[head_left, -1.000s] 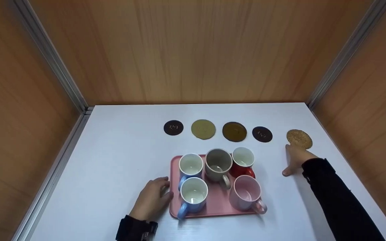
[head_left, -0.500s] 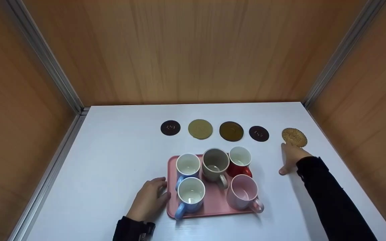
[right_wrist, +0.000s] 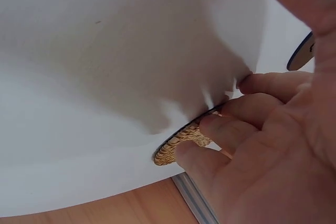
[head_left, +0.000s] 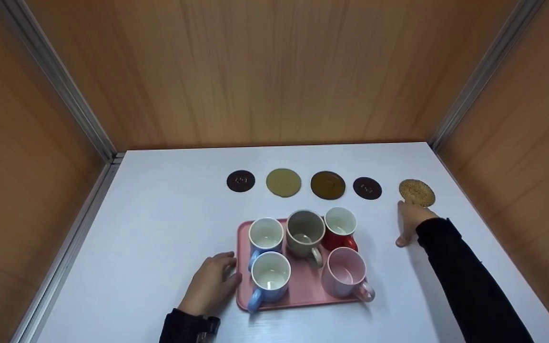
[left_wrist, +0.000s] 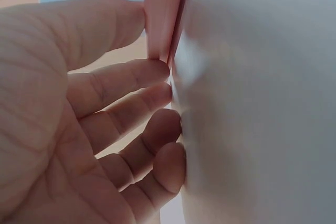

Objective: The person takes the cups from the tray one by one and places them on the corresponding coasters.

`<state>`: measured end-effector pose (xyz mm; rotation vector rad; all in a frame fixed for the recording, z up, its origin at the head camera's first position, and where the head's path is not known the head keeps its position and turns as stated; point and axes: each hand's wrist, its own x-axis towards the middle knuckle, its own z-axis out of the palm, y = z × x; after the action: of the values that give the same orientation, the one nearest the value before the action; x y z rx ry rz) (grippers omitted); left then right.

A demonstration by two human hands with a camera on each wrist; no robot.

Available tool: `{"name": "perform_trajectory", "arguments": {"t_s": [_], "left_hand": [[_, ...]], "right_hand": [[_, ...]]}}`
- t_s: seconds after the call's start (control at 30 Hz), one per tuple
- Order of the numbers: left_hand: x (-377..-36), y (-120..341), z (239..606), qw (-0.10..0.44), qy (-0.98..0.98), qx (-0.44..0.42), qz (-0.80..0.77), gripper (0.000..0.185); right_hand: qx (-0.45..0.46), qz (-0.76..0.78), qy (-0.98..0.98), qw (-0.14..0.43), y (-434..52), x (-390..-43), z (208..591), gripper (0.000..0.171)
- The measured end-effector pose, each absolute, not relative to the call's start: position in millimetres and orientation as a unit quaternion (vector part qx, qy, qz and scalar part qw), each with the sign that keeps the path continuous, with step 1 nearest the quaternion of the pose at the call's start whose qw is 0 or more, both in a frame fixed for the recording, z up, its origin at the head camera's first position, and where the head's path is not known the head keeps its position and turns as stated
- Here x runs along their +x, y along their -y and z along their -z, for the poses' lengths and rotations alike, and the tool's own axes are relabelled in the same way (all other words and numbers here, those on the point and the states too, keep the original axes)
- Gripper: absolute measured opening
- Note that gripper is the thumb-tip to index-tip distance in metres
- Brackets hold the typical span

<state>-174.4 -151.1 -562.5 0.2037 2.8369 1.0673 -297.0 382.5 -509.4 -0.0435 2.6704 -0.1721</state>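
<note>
My right hand (head_left: pixel 412 220) reaches to the far right of the table, its extended fingertips on the near edge of a round woven straw coaster (head_left: pixel 417 192). In the right wrist view the fingers lie along that woven coaster (right_wrist: pixel 176 148), with the thumb well apart. My left hand (head_left: pixel 211 285) rests at the left side of a pink tray (head_left: pixel 303 299). In the left wrist view the thumb and index finger touch the tray's edge (left_wrist: pixel 161 14), while the other fingers rest on the table, loosely bent. On the tray stand two blue mugs (head_left: pixel 270 270), a grey mug (head_left: pixel 303 243), a red mug (head_left: pixel 335 240) and a pink mug (head_left: pixel 343 281).
Left of the woven coaster, more coasters form a row: a black one (head_left: pixel 367 188), a brown one (head_left: pixel 328 186), an olive one (head_left: pixel 283 183) and another black one (head_left: pixel 240 181). Wooden panels (head_left: pixel 274 71) enclose the white table (head_left: pixel 169 205) at the back and sides.
The head view has shifted slightly. Under my right hand, the woven coaster has slid a little left and away from me. My left hand stays by the tray.
</note>
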Motion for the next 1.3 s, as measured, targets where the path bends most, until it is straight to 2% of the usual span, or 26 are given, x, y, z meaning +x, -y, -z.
{"name": "perform_trajectory", "arguments": {"t_s": [0.67, 1.3], "left_hand": [[-175, 150, 562, 0.076, -0.933, 0.048, -0.348, 0.032], [-175, 150, 563, 0.068, -0.928, 0.048, -0.363, 0.035]], "right_hand": [[-0.025, 0.061, -0.969, 0.237, -389, -303, 519, 0.142], [-0.017, 0.068, -0.966, 0.25, -390, -301, 514, 0.148]]}}
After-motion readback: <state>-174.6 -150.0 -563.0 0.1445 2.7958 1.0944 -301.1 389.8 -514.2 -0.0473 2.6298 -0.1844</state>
